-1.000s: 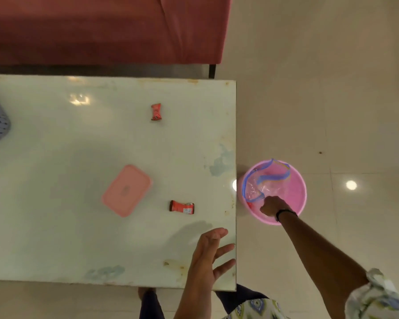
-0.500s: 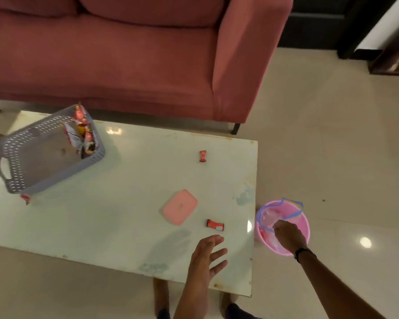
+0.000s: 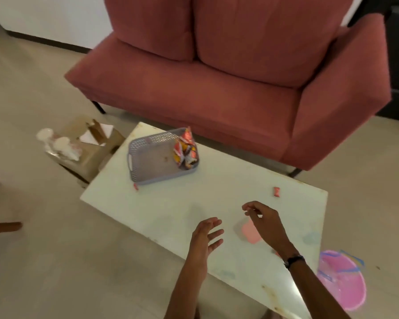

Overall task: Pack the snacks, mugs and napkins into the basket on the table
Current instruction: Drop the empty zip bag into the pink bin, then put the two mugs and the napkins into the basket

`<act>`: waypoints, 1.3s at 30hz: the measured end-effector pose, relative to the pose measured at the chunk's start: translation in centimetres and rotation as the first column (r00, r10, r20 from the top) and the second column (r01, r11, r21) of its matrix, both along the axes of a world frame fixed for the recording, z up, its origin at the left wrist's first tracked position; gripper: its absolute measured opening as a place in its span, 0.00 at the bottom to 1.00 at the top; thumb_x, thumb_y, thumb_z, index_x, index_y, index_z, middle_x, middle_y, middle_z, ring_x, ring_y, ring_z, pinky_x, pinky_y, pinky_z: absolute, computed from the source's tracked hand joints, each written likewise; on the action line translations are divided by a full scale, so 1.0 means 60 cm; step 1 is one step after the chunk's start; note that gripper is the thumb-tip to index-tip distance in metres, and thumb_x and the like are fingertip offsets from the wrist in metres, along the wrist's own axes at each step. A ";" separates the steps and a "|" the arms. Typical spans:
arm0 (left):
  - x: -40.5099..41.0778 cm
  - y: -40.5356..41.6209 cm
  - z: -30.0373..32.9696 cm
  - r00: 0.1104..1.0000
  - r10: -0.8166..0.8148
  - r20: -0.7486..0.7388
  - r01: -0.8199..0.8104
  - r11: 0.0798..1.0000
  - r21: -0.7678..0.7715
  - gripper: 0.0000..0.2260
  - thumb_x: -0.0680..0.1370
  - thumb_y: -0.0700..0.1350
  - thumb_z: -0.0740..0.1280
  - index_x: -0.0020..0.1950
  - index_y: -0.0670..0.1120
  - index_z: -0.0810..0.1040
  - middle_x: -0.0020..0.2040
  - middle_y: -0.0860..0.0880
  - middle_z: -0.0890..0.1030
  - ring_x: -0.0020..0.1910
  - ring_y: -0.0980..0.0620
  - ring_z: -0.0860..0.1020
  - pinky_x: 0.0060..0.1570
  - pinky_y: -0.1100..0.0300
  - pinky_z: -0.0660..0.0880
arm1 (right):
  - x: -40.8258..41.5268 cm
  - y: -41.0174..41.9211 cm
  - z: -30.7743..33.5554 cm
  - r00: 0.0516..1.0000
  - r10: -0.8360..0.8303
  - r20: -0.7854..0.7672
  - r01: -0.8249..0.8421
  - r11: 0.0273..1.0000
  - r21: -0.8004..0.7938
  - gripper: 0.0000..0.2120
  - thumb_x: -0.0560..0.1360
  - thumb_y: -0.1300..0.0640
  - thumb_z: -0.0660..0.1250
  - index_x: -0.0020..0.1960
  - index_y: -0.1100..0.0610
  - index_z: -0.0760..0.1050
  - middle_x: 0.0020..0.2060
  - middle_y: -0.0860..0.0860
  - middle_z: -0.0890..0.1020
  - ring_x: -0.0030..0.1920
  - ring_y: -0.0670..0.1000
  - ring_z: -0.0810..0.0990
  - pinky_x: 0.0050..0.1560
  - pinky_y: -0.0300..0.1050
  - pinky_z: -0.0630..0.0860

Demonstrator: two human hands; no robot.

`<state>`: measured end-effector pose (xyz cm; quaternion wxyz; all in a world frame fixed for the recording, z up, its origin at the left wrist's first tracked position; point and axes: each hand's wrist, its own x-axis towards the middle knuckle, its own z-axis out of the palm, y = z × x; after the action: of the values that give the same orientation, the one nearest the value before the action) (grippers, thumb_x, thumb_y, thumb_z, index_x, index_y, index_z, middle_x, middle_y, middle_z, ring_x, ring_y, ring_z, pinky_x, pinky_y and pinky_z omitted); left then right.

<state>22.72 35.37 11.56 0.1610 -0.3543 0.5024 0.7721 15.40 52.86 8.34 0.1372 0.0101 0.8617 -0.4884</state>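
The table (image 3: 161, 210) looked glossy and smooth; on it the basket (image 3: 148, 173) was perforated plastic holding shiny foil snack packets (image 3: 185, 151).

My left hand (image 3: 205, 238) is stretched out ahead of me, palm turned inward and a little down, fingers (image 3: 213, 223) spread loosely apart and pointing forward, holding nothing. The forearm behind it runs straight back toward my body, bare. My right hand (image 3: 263, 218) reaches further forward and sits higher in view, the wrist bent so the back of the hand faces up. Its fingers (image 3: 248, 207) curl inward toward the thumb in a loose pinch; I cannot tell whether anything is held between them. A dark band (image 3: 294, 260) circles my right wrist, and that forearm slants back to the lower right.
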 end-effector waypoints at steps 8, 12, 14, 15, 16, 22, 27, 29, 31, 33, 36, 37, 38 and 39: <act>-0.030 -0.315 0.062 0.991 0.110 -0.072 -0.117 0.988 -0.100 0.13 0.80 0.45 0.59 0.61 0.40 0.74 0.57 0.46 0.80 0.52 0.49 0.79 0.49 0.57 0.76 | -0.054 -0.271 0.062 0.997 0.070 -0.023 -0.071 0.994 -0.088 0.09 0.78 0.65 0.61 0.48 0.57 0.80 0.45 0.48 0.84 0.43 0.39 0.81 0.43 0.33 0.75; -0.055 -0.412 0.071 0.988 0.132 -0.081 -0.141 0.982 -0.123 0.11 0.80 0.45 0.59 0.58 0.42 0.75 0.55 0.47 0.80 0.51 0.49 0.79 0.48 0.57 0.76 | -0.083 -0.354 0.083 0.994 0.111 0.003 -0.110 0.989 -0.098 0.09 0.79 0.63 0.61 0.48 0.56 0.79 0.46 0.48 0.83 0.43 0.44 0.82 0.46 0.40 0.77; -0.075 -0.443 0.074 0.988 0.139 -0.071 -0.147 0.981 -0.123 0.11 0.80 0.46 0.59 0.57 0.43 0.75 0.54 0.47 0.80 0.51 0.50 0.79 0.47 0.57 0.75 | -0.107 -0.386 0.090 0.990 0.137 0.018 -0.134 0.986 -0.096 0.08 0.79 0.63 0.61 0.49 0.56 0.79 0.46 0.49 0.83 0.45 0.45 0.82 0.45 0.38 0.77; -0.085 -0.457 0.075 0.987 0.146 -0.064 -0.153 0.981 -0.123 0.11 0.80 0.46 0.59 0.57 0.43 0.75 0.54 0.47 0.80 0.50 0.50 0.79 0.47 0.57 0.75 | -0.119 -0.402 0.094 0.989 0.147 0.023 -0.144 0.985 -0.098 0.08 0.79 0.63 0.61 0.49 0.57 0.79 0.45 0.50 0.83 0.45 0.46 0.82 0.45 0.37 0.76; -0.093 -0.469 0.076 0.987 0.151 -0.059 -0.157 0.980 -0.123 0.11 0.80 0.46 0.60 0.57 0.43 0.75 0.54 0.47 0.80 0.50 0.50 0.79 0.46 0.57 0.75 | -0.132 -0.417 0.098 0.987 0.159 0.025 -0.156 0.983 -0.101 0.08 0.78 0.63 0.61 0.48 0.58 0.79 0.44 0.50 0.83 0.44 0.46 0.81 0.44 0.35 0.75; -0.137 -0.551 0.079 0.973 0.219 -0.074 -0.228 0.964 -0.139 0.11 0.80 0.45 0.59 0.58 0.42 0.74 0.53 0.46 0.80 0.48 0.49 0.79 0.48 0.57 0.75 | -0.208 -0.529 0.119 0.959 0.279 0.043 -0.273 0.955 -0.114 0.09 0.77 0.64 0.61 0.47 0.59 0.80 0.45 0.52 0.82 0.47 0.50 0.80 0.50 0.43 0.75; -0.161 -0.646 0.055 0.954 0.299 -0.041 -0.301 0.945 -0.124 0.09 0.80 0.44 0.60 0.56 0.42 0.75 0.54 0.45 0.80 0.49 0.48 0.80 0.47 0.57 0.76 | -0.251 -0.644 0.119 0.928 0.366 0.068 -0.362 0.930 -0.065 0.08 0.77 0.64 0.61 0.45 0.60 0.79 0.44 0.52 0.82 0.46 0.53 0.81 0.45 0.43 0.74; -0.175 -0.694 0.036 0.941 0.339 0.006 -0.336 0.935 -0.115 0.09 0.79 0.43 0.61 0.55 0.42 0.75 0.55 0.44 0.80 0.48 0.49 0.80 0.46 0.57 0.76 | -0.264 -0.699 0.105 0.915 0.390 0.099 -0.389 0.921 -0.035 0.09 0.77 0.64 0.60 0.43 0.57 0.78 0.41 0.49 0.82 0.43 0.50 0.81 0.42 0.35 0.73; -0.187 -0.751 0.018 0.928 0.369 0.053 -0.361 0.925 -0.120 0.09 0.79 0.43 0.61 0.56 0.41 0.75 0.56 0.43 0.79 0.47 0.50 0.80 0.45 0.59 0.76 | -0.272 -0.764 0.083 0.904 0.395 0.162 -0.395 0.918 -0.031 0.10 0.77 0.64 0.59 0.44 0.59 0.79 0.39 0.47 0.80 0.39 0.44 0.79 0.38 0.27 0.71; -0.201 -0.817 -0.003 0.918 0.387 0.087 -0.373 0.918 -0.137 0.07 0.79 0.42 0.60 0.54 0.41 0.75 0.55 0.44 0.79 0.45 0.51 0.79 0.44 0.60 0.76 | -0.280 -0.840 0.056 0.887 0.401 0.228 -0.402 0.915 -0.041 0.10 0.77 0.64 0.59 0.45 0.62 0.79 0.41 0.50 0.81 0.39 0.46 0.79 0.38 0.31 0.72; -0.231 -0.931 -0.039 0.902 0.409 0.137 -0.381 0.904 -0.193 0.07 0.79 0.41 0.60 0.53 0.42 0.75 0.51 0.45 0.79 0.43 0.52 0.78 0.42 0.61 0.75 | -0.296 -0.968 0.003 0.855 0.409 0.319 -0.421 0.906 -0.034 0.09 0.76 0.61 0.60 0.44 0.56 0.79 0.47 0.54 0.84 0.45 0.52 0.82 0.39 0.37 0.74; -0.242 -0.969 -0.054 0.894 0.419 0.156 -0.383 0.898 -0.218 0.06 0.79 0.41 0.60 0.51 0.43 0.75 0.48 0.46 0.79 0.42 0.53 0.77 0.41 0.61 0.74 | -0.300 -1.011 -0.018 0.851 0.403 0.338 -0.418 0.908 -0.028 0.08 0.76 0.60 0.61 0.45 0.56 0.79 0.49 0.55 0.84 0.48 0.53 0.82 0.43 0.40 0.76; -0.255 -1.007 -0.069 0.886 0.432 0.171 -0.387 0.890 -0.241 0.05 0.79 0.41 0.60 0.49 0.44 0.75 0.45 0.48 0.78 0.41 0.53 0.76 0.41 0.60 0.74 | -0.303 -1.051 -0.039 0.849 0.390 0.356 -0.412 0.911 -0.016 0.08 0.77 0.59 0.61 0.48 0.57 0.79 0.50 0.56 0.83 0.51 0.55 0.81 0.49 0.45 0.77; -0.268 -1.044 -0.085 0.881 0.437 0.181 -0.385 0.884 -0.265 0.05 0.79 0.41 0.59 0.48 0.45 0.74 0.44 0.49 0.77 0.40 0.53 0.76 0.41 0.60 0.73 | -0.308 -1.090 -0.059 0.849 0.380 0.368 -0.410 0.912 0.003 0.09 0.77 0.58 0.61 0.50 0.59 0.79 0.52 0.57 0.83 0.53 0.56 0.80 0.54 0.47 0.76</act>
<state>6.62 -27.25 6.46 0.0108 -0.5580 0.4751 0.6803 -3.06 -12.52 4.83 0.3894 -0.0724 0.8246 -0.4041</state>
